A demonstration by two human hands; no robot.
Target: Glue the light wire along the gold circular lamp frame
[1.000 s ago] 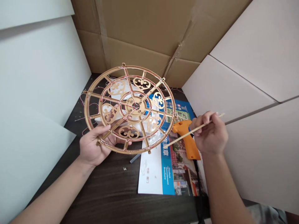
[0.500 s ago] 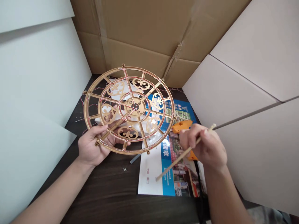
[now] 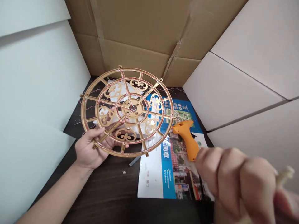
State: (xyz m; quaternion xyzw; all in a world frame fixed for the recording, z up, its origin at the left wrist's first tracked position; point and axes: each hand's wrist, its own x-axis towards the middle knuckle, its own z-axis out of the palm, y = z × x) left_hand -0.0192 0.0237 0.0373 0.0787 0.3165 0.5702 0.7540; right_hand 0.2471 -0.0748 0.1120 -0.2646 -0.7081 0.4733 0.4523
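My left hand (image 3: 90,147) grips the lower left rim of a round gold frame (image 3: 133,107), thumb on top and fingers beneath. The frame is tilted toward me, with spokes, scroll ornaments and thin red and white wires laid along its rings. Close to the camera at lower right, my right hand (image 3: 240,180) is closed around a thin pale stick (image 3: 286,174); only its end shows past the fingers. An orange glue gun (image 3: 189,141) lies between the frame and my right hand, its nozzle near the frame's right rim.
A student recruitment brochure (image 3: 153,174) lies on the dark wooden table (image 3: 112,193) under the glue gun. A grey glue stick (image 3: 135,161) and a white scrap (image 3: 124,172) lie nearby. Cardboard (image 3: 137,28) stands behind; white panels (image 3: 35,77) flank both sides.
My right hand has moved down, right and closer to the camera with the stick, uncovering the glue gun's handle. My left hand and the frame have barely shifted.
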